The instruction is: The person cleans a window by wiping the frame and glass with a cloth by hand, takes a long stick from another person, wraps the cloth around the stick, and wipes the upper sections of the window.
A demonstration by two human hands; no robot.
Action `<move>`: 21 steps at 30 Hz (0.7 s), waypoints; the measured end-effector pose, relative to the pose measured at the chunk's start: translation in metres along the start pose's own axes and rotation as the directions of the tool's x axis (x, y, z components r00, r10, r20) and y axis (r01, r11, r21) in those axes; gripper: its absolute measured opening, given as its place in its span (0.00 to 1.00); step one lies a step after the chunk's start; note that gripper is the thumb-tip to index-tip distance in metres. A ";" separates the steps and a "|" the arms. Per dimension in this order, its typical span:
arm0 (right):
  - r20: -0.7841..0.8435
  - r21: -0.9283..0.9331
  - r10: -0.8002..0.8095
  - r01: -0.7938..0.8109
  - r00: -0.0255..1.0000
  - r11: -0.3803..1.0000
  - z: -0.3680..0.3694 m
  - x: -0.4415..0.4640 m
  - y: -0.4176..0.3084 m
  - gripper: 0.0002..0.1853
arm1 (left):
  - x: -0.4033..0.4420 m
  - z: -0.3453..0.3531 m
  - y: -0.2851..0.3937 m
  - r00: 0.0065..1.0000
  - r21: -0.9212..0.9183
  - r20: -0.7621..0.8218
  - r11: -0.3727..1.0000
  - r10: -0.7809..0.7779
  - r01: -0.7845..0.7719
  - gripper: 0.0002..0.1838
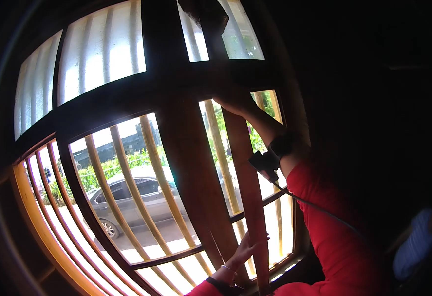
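A long, narrow wooden board (249, 187) stands slightly tilted in front of the barred window. My left hand (245, 249), with a bracelet at its wrist, is closed around the board's lower part, and fingertips show past its right edge. Higher up, my right hand (233, 101) is at the upper part of the board; its fingers are lost in dark shadow. A dark strap with a small black device (265, 163) and a cable is on my right forearm. Just left of the board is a wide wooden post (188, 167).
Window bars (122, 172) and dark frame pieces (112, 103) surround the board. Through the window a grey car (144, 197) and green plants show outside. Something pale blue (413, 244), blurred, is at the lower right. The right side is very dark.
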State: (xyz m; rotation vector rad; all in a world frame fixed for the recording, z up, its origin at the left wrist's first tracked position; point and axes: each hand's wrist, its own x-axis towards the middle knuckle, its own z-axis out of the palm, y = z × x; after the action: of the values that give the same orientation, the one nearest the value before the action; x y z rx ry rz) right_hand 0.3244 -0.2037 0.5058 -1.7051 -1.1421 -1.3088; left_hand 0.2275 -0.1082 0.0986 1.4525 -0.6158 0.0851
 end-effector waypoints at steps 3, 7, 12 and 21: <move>-0.036 -0.054 0.017 -0.019 0.999 0.998 0.002 0.019 -0.004 0.20 | 0.000 -0.007 -0.001 0.991 0.039 -0.132 0.999 0.023 -0.018 0.30; 0.068 0.040 0.158 -0.161 0.985 0.986 0.023 -0.004 -0.010 0.23 | -0.025 -0.019 -0.018 0.968 0.119 -0.251 0.991 -0.026 0.058 0.25; 0.073 0.145 0.250 -0.258 0.966 0.955 0.062 -0.112 -0.018 0.30 | -0.090 -0.021 -0.077 0.892 0.202 -0.332 0.901 -0.307 0.385 0.25; -0.028 0.245 0.069 -0.060 0.997 0.968 0.041 -0.105 -0.027 0.25 | -0.086 -0.019 -0.088 0.963 0.200 -0.148 0.947 -0.224 0.251 0.19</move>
State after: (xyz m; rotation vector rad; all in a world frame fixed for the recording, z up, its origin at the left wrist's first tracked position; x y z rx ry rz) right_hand 0.3032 -0.1805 0.3938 -1.5194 -1.1649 -1.1057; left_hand 0.1978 -0.0765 -0.0187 1.7106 -0.3330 0.0535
